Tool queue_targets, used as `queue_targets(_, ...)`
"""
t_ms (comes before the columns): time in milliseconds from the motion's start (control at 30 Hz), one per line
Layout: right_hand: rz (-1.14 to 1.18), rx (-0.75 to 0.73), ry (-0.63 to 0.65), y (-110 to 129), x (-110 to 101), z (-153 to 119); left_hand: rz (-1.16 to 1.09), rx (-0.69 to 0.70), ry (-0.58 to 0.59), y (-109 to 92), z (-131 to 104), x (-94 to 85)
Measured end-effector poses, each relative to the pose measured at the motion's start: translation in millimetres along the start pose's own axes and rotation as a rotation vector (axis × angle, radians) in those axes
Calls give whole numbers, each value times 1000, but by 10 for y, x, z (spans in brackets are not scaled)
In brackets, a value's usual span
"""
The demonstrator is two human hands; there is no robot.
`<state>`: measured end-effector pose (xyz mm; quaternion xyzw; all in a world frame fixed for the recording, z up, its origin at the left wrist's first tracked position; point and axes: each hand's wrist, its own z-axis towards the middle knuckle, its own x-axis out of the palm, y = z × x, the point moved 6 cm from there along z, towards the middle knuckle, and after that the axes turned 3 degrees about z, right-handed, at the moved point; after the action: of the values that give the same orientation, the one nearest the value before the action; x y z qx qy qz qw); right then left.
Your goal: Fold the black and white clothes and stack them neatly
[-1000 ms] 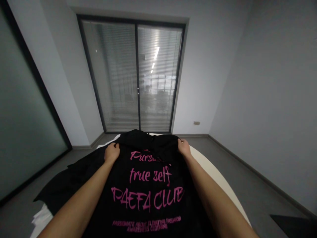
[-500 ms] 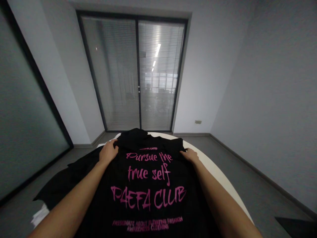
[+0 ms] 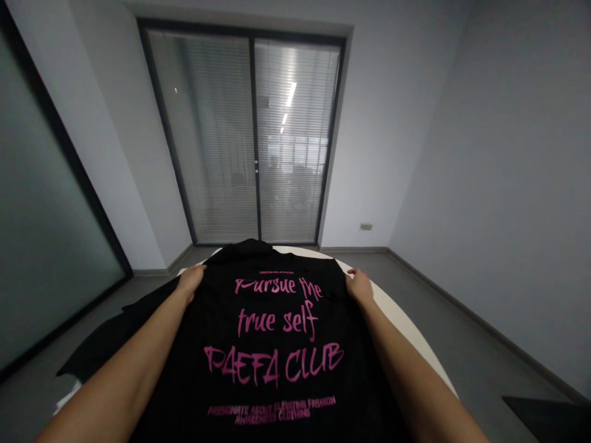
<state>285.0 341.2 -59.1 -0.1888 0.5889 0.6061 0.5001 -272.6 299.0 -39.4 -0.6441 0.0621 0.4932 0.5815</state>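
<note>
A black T-shirt (image 3: 277, 335) with pink lettering lies spread in front of me, its collar end away from me. My left hand (image 3: 191, 283) is closed on the shirt's left side near the shoulder, fingertips at the cloth's edge. On the opposite side, my right hand (image 3: 360, 286) pinches the edge by the right sleeve, with its fingers partly hidden. Under and beyond the shirt is a round pale table (image 3: 399, 320). More black cloth (image 3: 111, 341) hangs over the table's left side, and another dark bunch of cloth (image 3: 247, 248) sits behind the collar.
A bit of white cloth (image 3: 69, 397) shows below the dark cloth at left. Past the table stand glass doors with blinds (image 3: 290, 184). A dark flat object (image 3: 549, 418) is at lower right, above the grey floor (image 3: 462, 344).
Both hands have moved outward, the left one more. The shirt's upper part is now wider and flatter, and its small top line of print is fully uncovered.
</note>
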Motion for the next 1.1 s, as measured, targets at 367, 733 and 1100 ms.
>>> queue_targets(367, -10, -607, 95, 1121, 44, -1131, -32, 11, 248, -23, -247, -101)
queue_targets(733, 93, -646, 310, 608, 216, -1094, -70, 38, 156, 98, -388, -380)
queue_targets(1100, -54, -572, 360, 355, 415, -905, 62, 167, 156, 189, -487, -307)
